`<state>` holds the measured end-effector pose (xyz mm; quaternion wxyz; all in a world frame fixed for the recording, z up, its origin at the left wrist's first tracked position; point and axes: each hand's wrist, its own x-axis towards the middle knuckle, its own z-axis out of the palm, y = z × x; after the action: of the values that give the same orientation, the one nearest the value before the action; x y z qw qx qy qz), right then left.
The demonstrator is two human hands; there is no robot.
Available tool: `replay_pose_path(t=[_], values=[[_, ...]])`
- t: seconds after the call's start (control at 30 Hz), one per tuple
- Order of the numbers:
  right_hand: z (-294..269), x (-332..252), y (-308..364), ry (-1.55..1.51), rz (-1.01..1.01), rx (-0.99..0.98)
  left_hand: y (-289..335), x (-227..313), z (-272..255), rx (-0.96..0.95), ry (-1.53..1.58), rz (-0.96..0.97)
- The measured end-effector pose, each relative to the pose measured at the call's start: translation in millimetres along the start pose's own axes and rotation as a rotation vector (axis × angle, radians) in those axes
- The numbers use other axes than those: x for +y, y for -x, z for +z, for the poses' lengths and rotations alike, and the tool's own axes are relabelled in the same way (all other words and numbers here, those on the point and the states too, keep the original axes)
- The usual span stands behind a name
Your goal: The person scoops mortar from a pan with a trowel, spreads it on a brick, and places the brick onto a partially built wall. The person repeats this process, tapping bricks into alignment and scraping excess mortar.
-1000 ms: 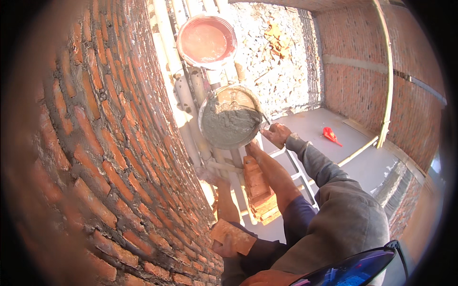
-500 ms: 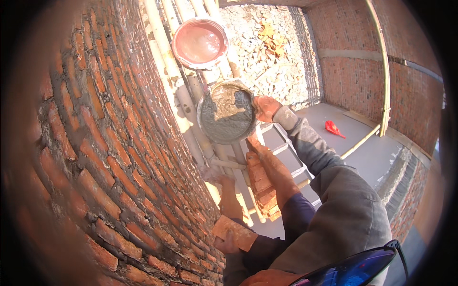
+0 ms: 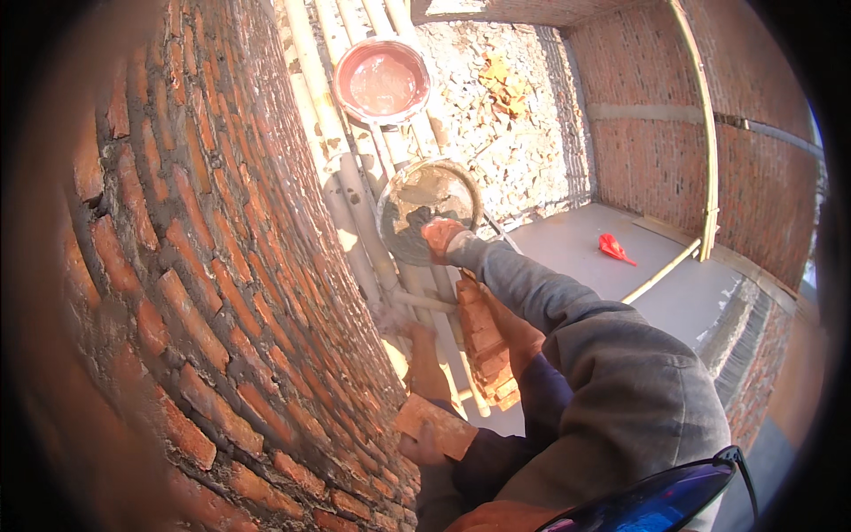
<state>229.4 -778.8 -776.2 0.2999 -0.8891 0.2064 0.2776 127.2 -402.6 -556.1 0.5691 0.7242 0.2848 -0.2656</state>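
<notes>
Beside the wall at the bottom, my left hand grips a flat orange brick. My right hand reaches over the near right part of a round bucket of wet grey mortar. Its fingers are curled, and a dark shape shows just beyond them in the mortar; what they hold, if anything, I cannot make out. Left of me rises a brick wall with rough mortar joints. A stack of bricks stands near my bare feet.
Bamboo poles form the platform beneath the buckets. Farther off stands a reddish bucket with cloudy liquid. Rubble covers the ground beyond. A red object lies on the grey floor, near an upright pole.
My right hand has moved from the mortar bucket's right rim to over the mortar, with the forearm swinging left. My left hand still holds the brick.
</notes>
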Motion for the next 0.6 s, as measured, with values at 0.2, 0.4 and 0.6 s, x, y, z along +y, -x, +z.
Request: replay_pose_path(t=[0.2, 0.4, 0.6], values=[[5.8, -15.6, 42.6, -0.078, -0.026, -0.028, -4.7, 34.6, 10.6, -0.069, -0.119, 0.207], [-28.0, -17.8, 75.6, 0.039, -0.005, -0.149, 3.2, 51.6, 6.2, -0.157, -0.127, -0.08], [-57.2, 16.8, 140.0, -1.733, 0.604, 0.058, -1.6, 36.8, 6.2, -0.122, -0.273, 0.056]])
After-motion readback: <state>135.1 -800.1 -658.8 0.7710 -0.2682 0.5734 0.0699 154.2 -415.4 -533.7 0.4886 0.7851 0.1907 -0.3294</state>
